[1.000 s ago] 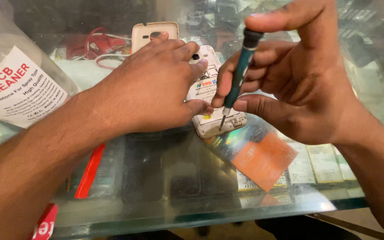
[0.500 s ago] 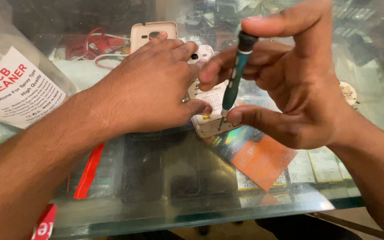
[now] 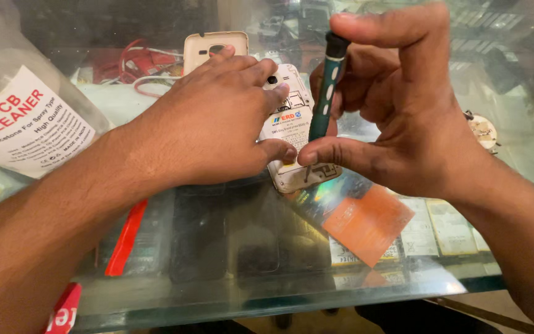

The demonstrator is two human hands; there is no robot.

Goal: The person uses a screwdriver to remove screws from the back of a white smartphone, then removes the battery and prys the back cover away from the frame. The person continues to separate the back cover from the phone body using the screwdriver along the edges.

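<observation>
My right hand [image 3: 415,124] has re-gripped the screwdriver [image 3: 326,93], fingers clamped, tip down on the phone [image 3: 292,148] my left hand [image 3: 211,124] pins flat, fingers together.

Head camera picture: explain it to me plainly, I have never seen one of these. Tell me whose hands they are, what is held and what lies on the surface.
The picture comes from a camera worn on a person's head, looking down at their own two bare hands; there is no machine. The left hand presses down on a white phone with its back off, lying on a glass counter. The right hand holds a green screwdriver upright, tip on the phone. Nearby lie the phone's back cover, a clear bottle of cleaning fluid at the left, and an orange card. Red cables lie behind.
</observation>
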